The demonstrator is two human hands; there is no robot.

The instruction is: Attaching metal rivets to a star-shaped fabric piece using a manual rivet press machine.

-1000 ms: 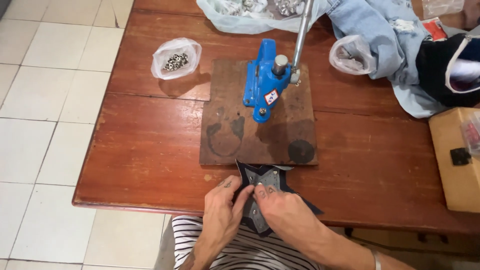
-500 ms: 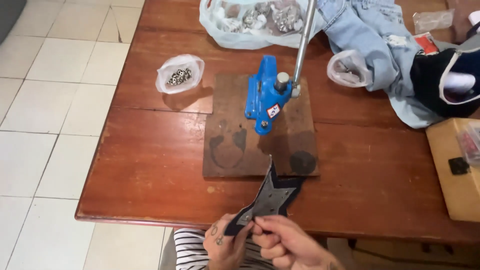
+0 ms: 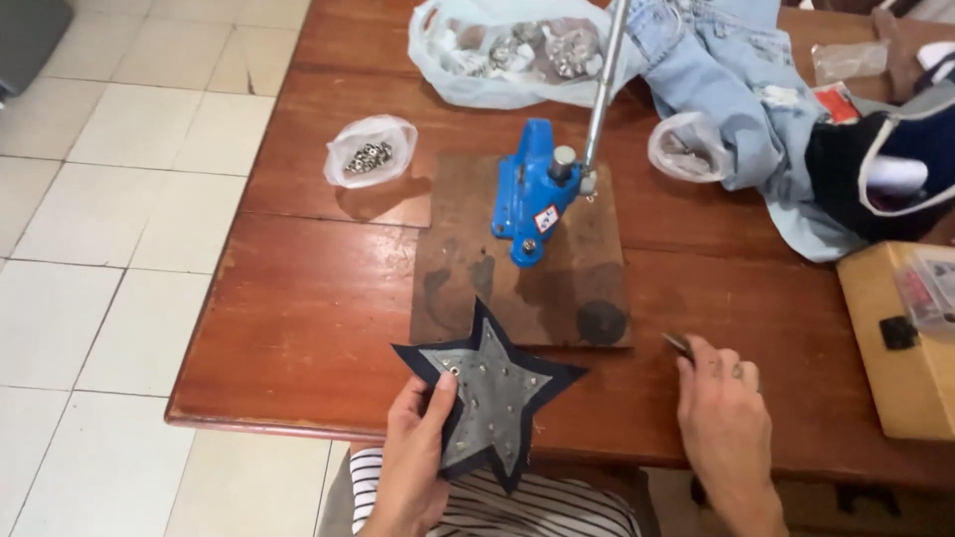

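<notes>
Pinched between thumb and fingers, the star-shaped fabric patch [image 3: 489, 396] sits in my left hand [image 3: 413, 452], held at its lower left arm just over the near edge of the wooden table [image 3: 298, 298]. It is grey in the middle with a dark navy border, and I can see small metal studs dotted along the grey part. One point of the star reaches up over the near edge of the brown wooden board [image 3: 468, 288].

On the other side, my right hand [image 3: 724, 418] lies knuckles up on the tabletop, well apart from the star, fingers curled down. A small dark tool tip [image 3: 678, 345] pokes out just beyond the fingertips; I cannot tell whether the fingers are actually closed on it or only resting over it.

On the board stands a blue hand press [image 3: 532, 194] with a long metal lever [image 3: 604, 85] rising away from me. To the left of the board is a small clear bag of metal fittings [image 3: 370, 151]. At the far edge is a bigger white plastic bag [image 3: 507, 50] with more metal parts inside. Light blue denim [image 3: 741, 89] is heaped on the right, with another small bag [image 3: 686, 144] just beside it. A tan box [image 3: 895, 348] sits at the right edge. White floor tiles [image 3: 99, 199] show on the left.
</notes>
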